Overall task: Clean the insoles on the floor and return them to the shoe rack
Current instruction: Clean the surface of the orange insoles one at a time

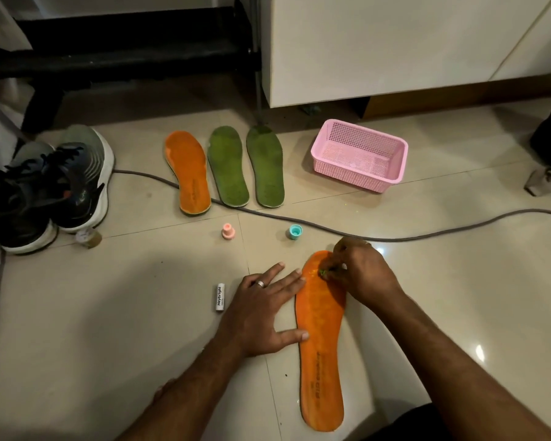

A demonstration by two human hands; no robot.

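Note:
An orange insole [321,345] lies lengthwise on the floor tiles in front of me. My left hand [264,313] presses flat on its left edge, fingers straight and spread. My right hand [360,272] is curled over the toe end, pinching a small green thing [324,272] against the insole; I cannot tell what it is. Farther back lie a second orange insole [190,173] and two green insoles [228,167] [265,167], side by side.
A pink basket [360,154] stands at the back right. Dark sneakers [48,192] sit at the left. A grey cable [395,238] crosses the floor. A pink cap [227,231], a teal cap [295,232] and a white tube [220,297] lie nearby. A black rack [124,55] stands behind.

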